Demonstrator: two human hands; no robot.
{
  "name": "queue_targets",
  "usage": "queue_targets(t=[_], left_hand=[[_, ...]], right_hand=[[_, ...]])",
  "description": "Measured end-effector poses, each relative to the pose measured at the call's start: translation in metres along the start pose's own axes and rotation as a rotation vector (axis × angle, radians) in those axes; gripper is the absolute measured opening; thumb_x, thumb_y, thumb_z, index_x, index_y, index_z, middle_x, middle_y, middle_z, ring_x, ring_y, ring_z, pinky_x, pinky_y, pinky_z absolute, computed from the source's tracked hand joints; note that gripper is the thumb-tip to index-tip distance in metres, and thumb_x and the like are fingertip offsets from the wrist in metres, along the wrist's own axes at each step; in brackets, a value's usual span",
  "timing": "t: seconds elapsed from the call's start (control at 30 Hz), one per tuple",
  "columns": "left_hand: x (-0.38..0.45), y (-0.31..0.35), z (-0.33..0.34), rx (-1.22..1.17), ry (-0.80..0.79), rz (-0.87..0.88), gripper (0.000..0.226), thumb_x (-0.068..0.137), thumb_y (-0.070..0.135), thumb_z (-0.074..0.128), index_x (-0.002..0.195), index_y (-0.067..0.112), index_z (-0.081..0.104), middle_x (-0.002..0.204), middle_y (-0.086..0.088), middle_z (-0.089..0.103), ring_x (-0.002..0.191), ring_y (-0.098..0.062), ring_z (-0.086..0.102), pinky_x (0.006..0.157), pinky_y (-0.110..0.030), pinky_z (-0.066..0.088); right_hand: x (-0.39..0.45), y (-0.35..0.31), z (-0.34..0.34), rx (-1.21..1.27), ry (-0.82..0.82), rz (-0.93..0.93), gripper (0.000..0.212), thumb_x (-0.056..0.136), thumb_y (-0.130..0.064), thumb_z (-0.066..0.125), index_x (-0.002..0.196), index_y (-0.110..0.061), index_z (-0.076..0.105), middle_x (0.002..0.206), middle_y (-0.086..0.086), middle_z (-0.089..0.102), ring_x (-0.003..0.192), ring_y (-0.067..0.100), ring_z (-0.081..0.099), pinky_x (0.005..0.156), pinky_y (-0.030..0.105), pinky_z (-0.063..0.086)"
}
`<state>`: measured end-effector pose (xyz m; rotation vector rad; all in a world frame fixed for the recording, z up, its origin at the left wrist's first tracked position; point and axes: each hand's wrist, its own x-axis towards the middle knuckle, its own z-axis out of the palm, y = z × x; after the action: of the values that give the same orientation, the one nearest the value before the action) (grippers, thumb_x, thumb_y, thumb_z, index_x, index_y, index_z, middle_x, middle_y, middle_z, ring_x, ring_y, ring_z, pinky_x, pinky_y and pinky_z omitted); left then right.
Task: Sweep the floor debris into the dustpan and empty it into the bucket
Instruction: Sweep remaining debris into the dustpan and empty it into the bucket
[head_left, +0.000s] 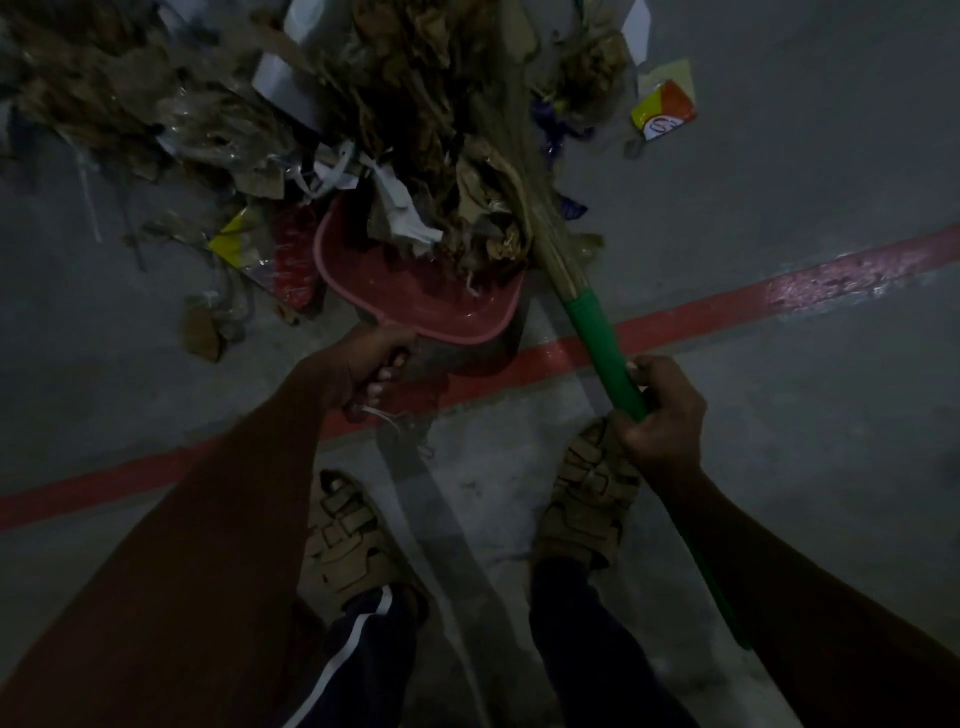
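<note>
No readable text anywhere you're looking. Closest candidate: the orange-yellow packet (665, 110) at upper right on the floor. It carries a round white logo patch with a red mark inside, but the mark is too blurred to give you letters or a brand. The yellow-red wrapper (270, 249) left of the dustpan (415, 296) has printed colour blocks, but nothing on it resolves into characters. The white paper scraps (291, 83) in the pile show no legible print. The red line (727, 306) on the floor is a plain painted stripe with no lettering or numbers. Low light and blur rule out anything finer.
</note>
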<state>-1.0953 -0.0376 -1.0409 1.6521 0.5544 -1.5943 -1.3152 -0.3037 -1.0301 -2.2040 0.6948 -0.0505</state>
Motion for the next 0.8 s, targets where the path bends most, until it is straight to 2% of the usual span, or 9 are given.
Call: queue_targets(t=[0.1,0.2,0.33,0.43,0.53,0.6,0.67,0.8], left_hand=[[0.0,-0.002,0.0,0.011,0.013,-0.002,0.025,0.061,0.032,0.059,0.05,0.017,0.042,0.042,0.0,0.027,0.029,-0.014,0.022,0.047,-0.017,0.019],[-0.002,0.0,0.003,0.02,0.013,-0.008,0.024,0.062,0.033,0.058,0.053,0.017,0.042,0.043,-0.001,0.028,0.031,-0.014,0.022,0.047,-0.017,0.021],[-0.005,0.003,0.001,0.039,0.032,0.0,0.028,0.071,0.03,0.059,0.054,0.016,0.043,0.045,-0.001,0.029,0.032,-0.015,0.023,0.044,-0.016,0.022],[-0.005,0.004,0.001,0.066,0.057,0.006,0.036,0.088,0.021,0.055,0.054,0.015,0.043,0.044,-0.002,0.031,0.032,-0.015,0.025,0.04,-0.015,0.023],[-0.004,0.006,-0.005,0.091,0.076,0.009,0.039,0.09,0.022,0.054,0.054,0.014,0.044,0.043,-0.002,0.032,0.03,-0.015,0.026,0.04,-0.014,0.023],[-0.004,0.01,-0.011,0.12,0.067,-0.009,0.037,0.09,0.025,0.054,0.056,0.014,0.044,0.044,-0.002,0.032,0.031,-0.015,0.027,0.042,-0.014,0.024],[-0.005,0.015,-0.016,0.153,0.058,-0.038,0.036,0.091,0.024,0.051,0.058,0.013,0.041,0.045,-0.001,0.031,0.029,-0.013,0.027,0.038,-0.013,0.023],[-0.013,0.027,-0.024,0.238,0.036,-0.098,0.043,0.097,0.025,0.046,0.057,0.014,0.035,0.038,0.002,0.029,0.026,-0.01,0.024,0.032,-0.01,0.021]], right_hand=[[-0.014,-0.003,-0.006,-0.01,-0.019,-0.056,0.034,0.067,-0.004,0.071,0.099,0.003,0.063,0.094,0.012,0.062,0.079,0.022,0.06,0.06,0.033,0.053],[-0.02,-0.006,-0.013,-0.022,0.045,-0.062,0.033,0.066,-0.005,0.071,0.097,0.004,0.065,0.096,0.014,0.065,0.079,0.022,0.061,0.062,0.023,0.05],[-0.005,-0.018,-0.02,-0.003,0.221,0.058,0.039,0.059,-0.001,0.067,0.098,-0.002,0.065,0.092,0.003,0.064,0.064,0.022,0.055,0.054,0.025,0.044],[0.019,-0.022,-0.022,0.002,0.291,0.09,0.042,0.06,0.005,0.072,0.1,-0.006,0.065,0.089,0.002,0.064,0.062,0.023,0.055,0.053,0.029,0.044],[0.051,-0.015,-0.02,-0.039,0.329,0.089,0.037,0.066,-0.001,0.073,0.102,-0.009,0.066,0.093,0.006,0.068,0.066,0.022,0.058,0.056,0.032,0.046],[0.072,-0.008,-0.017,-0.092,0.319,0.098,0.037,0.067,-0.005,0.07,0.103,-0.009,0.067,0.096,0.006,0.069,0.071,0.017,0.058,0.06,0.027,0.044],[0.087,-0.001,-0.013,-0.123,0.281,0.106,0.038,0.062,-0.002,0.067,0.1,-0.005,0.068,0.095,0.009,0.068,0.077,0.018,0.059,0.062,0.023,0.04],[0.086,0.009,0.004,-0.065,0.157,0.067,0.032,0.06,-0.001,0.068,0.092,-0.001,0.065,0.092,0.014,0.064,0.083,0.023,0.059,0.065,0.027,0.043]])
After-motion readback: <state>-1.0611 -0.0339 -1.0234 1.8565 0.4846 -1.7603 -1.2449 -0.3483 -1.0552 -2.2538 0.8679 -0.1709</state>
